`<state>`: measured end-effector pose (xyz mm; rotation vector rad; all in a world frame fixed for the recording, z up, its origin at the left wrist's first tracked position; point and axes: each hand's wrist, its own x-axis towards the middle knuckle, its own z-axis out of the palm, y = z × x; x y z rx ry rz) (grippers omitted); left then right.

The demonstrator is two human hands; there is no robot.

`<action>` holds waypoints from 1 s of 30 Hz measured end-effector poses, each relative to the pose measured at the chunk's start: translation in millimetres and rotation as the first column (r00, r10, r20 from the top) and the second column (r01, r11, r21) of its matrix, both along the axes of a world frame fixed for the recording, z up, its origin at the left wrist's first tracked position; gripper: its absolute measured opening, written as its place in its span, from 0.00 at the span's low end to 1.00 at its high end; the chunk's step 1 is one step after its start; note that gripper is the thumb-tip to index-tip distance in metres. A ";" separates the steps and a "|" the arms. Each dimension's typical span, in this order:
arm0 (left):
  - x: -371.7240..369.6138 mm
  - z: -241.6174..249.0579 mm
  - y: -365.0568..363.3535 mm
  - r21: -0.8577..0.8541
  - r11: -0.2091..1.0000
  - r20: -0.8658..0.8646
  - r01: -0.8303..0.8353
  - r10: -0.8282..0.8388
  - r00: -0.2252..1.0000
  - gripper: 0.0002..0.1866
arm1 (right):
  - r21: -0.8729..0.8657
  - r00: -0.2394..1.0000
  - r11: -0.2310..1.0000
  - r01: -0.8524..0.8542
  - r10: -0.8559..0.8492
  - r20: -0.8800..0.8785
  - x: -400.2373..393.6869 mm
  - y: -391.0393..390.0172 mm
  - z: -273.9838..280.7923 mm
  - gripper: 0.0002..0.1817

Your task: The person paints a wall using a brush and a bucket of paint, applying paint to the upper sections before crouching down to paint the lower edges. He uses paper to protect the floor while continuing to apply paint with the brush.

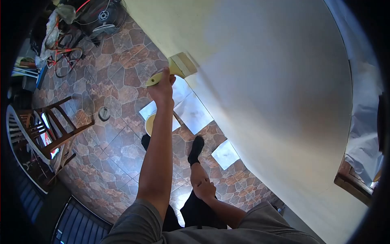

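My left hand (163, 83) grips the yellow-green handle of a wide, flat paintbrush (175, 69). The brush's pale bristle end is at the lower part of the wall (260, 81), seemingly touching it. The wall is pale yellow toward the top left and whitish over the middle. Partly hidden behind my left forearm, a container with a cream-coloured inside (150, 124) stands on a white sheet. My right hand (204, 189) rests on my bent leg near the knee, holding nothing, with its fingers laid over it.
White sheets (193, 113) lie along the wall's foot, and another sheet (226, 155) is nearer me. A wooden chair (61, 122) stands at left, with a small round metal object (104, 113) beside it. Black equipment (101, 18) sits at the top left. Plastic sheeting (363, 122) hangs at right.
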<state>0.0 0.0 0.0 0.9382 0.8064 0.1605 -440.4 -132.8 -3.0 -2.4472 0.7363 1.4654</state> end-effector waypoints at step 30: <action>-32.4 -36.9 -16.6 -0.095 0.993 0.054 0.075 -0.070 0.996 0.17 | 0.000 1.000 1.000 -0.007 0.007 -0.003 10.9 -16.9 3.4 0.28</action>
